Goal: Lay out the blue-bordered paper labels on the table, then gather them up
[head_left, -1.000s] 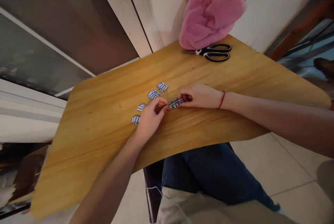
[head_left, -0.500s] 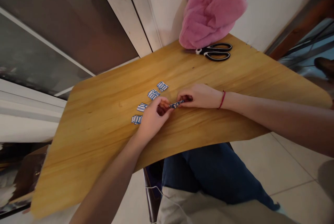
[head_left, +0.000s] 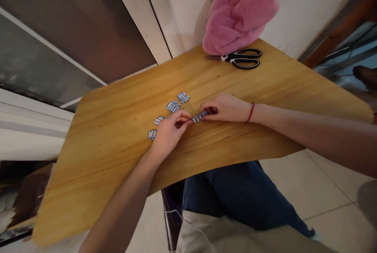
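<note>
Between my two hands is a small blue-and-white striped piece (head_left: 199,117), flat and paper-like, just above or on the wooden table (head_left: 118,154). My left hand (head_left: 171,129) pinches its left end between thumb and fingers. At its other end, the fingertips of my right hand (head_left: 222,108) are closed on it; a red cord circles that wrist. Similar blue-and-white pieces lie in a slanting row of small groups: one group (head_left: 183,97) farthest back, another group (head_left: 173,106) nearer, then a third (head_left: 159,120) and a fourth (head_left: 152,134) partly covered by my left hand.
Black-handled scissors (head_left: 241,58) lie near the table's back edge, blades partly under a pink plush cloth (head_left: 238,9). A white wall stands behind, and a framed glass panel (head_left: 73,21) at the left. My legs (head_left: 235,194) are below the front edge.
My left hand has shifted slightly left and its fingers have closed more on the striped piece, which now shows more of its face. It covers more of the nearest groups.
</note>
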Demonstrator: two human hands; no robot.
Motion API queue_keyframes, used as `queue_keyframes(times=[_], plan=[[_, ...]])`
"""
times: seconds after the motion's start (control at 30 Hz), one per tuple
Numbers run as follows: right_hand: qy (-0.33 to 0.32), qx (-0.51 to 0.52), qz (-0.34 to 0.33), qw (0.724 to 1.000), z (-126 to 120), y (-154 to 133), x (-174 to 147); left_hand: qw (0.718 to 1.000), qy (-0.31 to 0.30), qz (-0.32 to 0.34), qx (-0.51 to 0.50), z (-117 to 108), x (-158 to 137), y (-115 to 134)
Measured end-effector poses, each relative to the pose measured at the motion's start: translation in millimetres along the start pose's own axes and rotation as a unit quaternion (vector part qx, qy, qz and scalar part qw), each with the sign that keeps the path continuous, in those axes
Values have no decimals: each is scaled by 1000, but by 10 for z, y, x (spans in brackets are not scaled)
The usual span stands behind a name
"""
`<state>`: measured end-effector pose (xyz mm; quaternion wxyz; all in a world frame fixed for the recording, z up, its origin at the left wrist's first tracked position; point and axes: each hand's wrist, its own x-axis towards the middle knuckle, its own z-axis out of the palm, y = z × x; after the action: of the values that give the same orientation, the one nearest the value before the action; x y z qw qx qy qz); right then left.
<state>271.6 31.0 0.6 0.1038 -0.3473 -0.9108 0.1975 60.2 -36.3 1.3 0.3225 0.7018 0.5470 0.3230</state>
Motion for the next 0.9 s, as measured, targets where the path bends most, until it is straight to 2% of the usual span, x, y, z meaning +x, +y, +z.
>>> queue_keyframes(times=[0.33, 0.5, 0.57, 0.63, 0.77, 0.9], plan=[[2, 12, 4, 1000, -10, -11, -6, 999, 30, 6, 27, -149, 14, 48], [4, 18, -3, 1000, -18, -17, -13, 991, 123, -1, -50, -136, 24, 54], [5, 16, -3, 1000, -11, -6, -6, 988, 140, 1, -67, -97, 29, 25], [7, 19, 0, 1000, -5, 3, -1, 991, 120, 4, -56, -43, 32, -25], [8, 49, -1, 999, -15, -15, -10, 998, 32, 4, -45, 62, 26, -104], [6, 46, -9, 999, -29, -41, -22, 998, 0, 1, -66, 83, 18, -96]])
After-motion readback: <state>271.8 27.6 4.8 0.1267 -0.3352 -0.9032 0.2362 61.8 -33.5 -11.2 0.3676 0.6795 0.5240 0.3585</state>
